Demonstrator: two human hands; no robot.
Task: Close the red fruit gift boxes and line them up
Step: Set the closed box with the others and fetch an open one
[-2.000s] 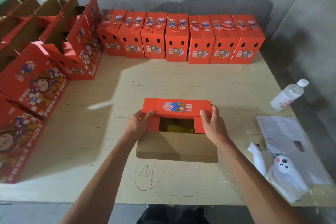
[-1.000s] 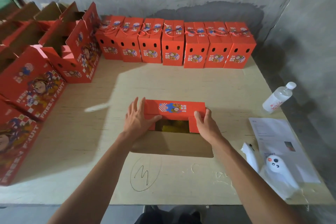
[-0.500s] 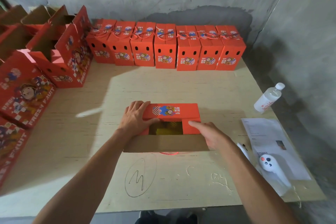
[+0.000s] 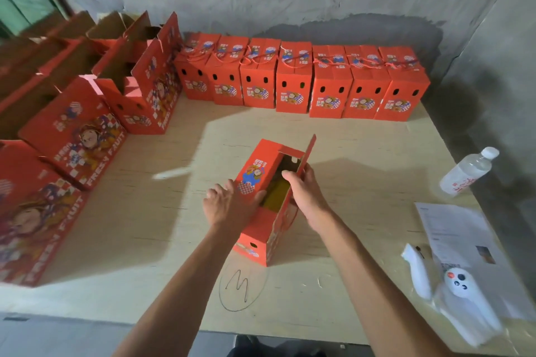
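Centre table, the red gift box (image 4: 262, 206) stands half-closed, left hand (image 4: 229, 203) flat on its folded lid flap, right hand (image 4: 304, 188) pinching the upright 3 o'clock flap (image 4: 304, 158): light, bendy card, probably fruit-loaded, so grip low.

Water btl (image 4: 469, 171), paper sheet (image 4: 455, 229) on tbl (image 4: 362, 148).
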